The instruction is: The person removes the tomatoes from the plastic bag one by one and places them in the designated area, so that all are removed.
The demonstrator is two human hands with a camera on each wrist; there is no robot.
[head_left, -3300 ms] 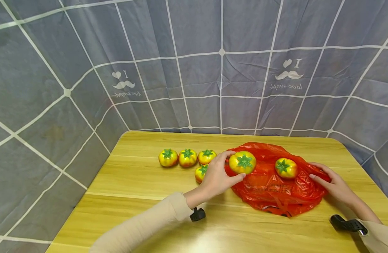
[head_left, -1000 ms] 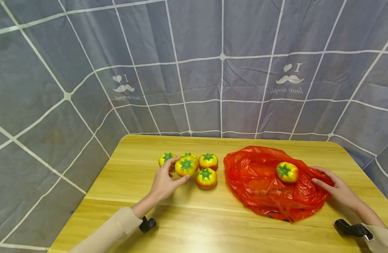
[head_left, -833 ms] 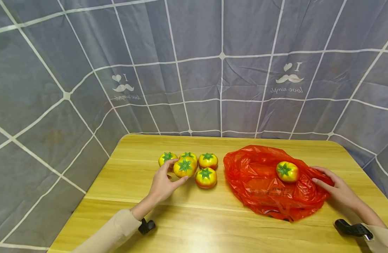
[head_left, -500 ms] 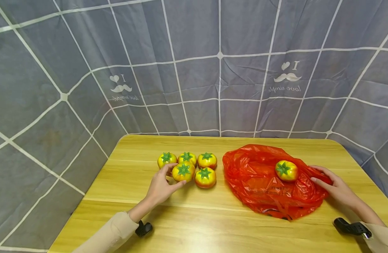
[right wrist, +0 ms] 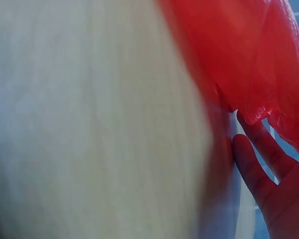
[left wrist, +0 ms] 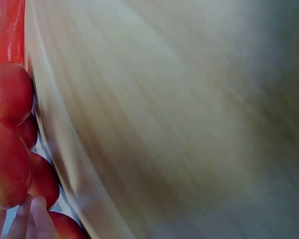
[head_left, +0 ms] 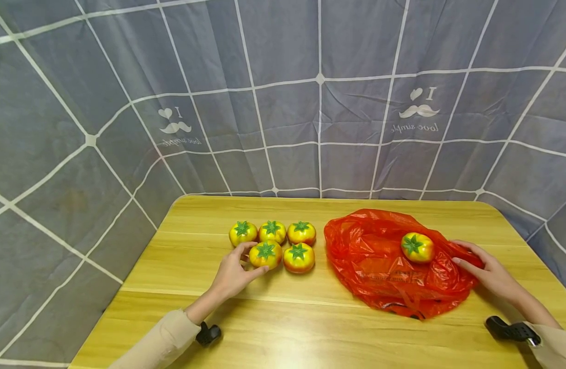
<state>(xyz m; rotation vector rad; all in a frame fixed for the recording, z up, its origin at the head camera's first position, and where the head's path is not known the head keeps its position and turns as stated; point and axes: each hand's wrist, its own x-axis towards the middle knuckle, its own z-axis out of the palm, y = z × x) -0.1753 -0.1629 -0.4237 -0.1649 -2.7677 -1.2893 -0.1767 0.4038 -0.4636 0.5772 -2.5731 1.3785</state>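
In the head view, my left hand (head_left: 234,271) holds a yellow-red tomato (head_left: 265,255) with a green star-shaped top, thumb at its near side and fingers at its far left. It sits low beside another tomato (head_left: 299,258), in front of a back row of three. From the left wrist, fingertips (left wrist: 40,214) show close to the red tomato undersides. A crumpled red plastic bag (head_left: 370,256) lies to the right with one tomato (head_left: 418,247) on it. My right hand (head_left: 490,271) rests against the bag's right edge, its fingers extended and loose.
The back row includes a left tomato (head_left: 243,233), a middle one (head_left: 272,232) and a right one (head_left: 301,233). Everything stands on a wooden table (head_left: 283,328). A grey curtain with white lines (head_left: 287,118) hangs behind and at the sides.
My left hand has carried the tomato from over the bag leftward, then lowered it toward me into the front row. The right hand has stayed at the bag's edge.
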